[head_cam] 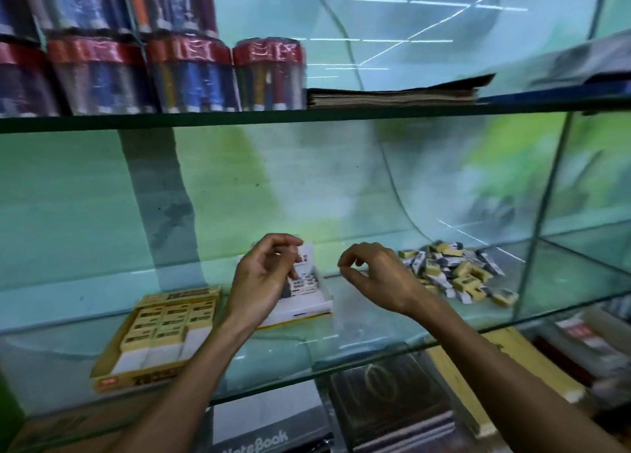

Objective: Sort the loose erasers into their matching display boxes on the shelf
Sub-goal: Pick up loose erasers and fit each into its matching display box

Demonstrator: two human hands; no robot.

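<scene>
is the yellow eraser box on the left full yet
Nearly full. The yellow box holds rows of yellow-sleeved erasers across most of its tray; whether any slot near its right edge is open cannot be told.

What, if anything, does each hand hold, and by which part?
The left hand seems to pinch something small over the white display box, too blurred to identify. The right hand holds nothing visible.

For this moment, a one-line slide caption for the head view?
Left hand over the white box, right hand beside the eraser pile, yellow box at left.
</scene>
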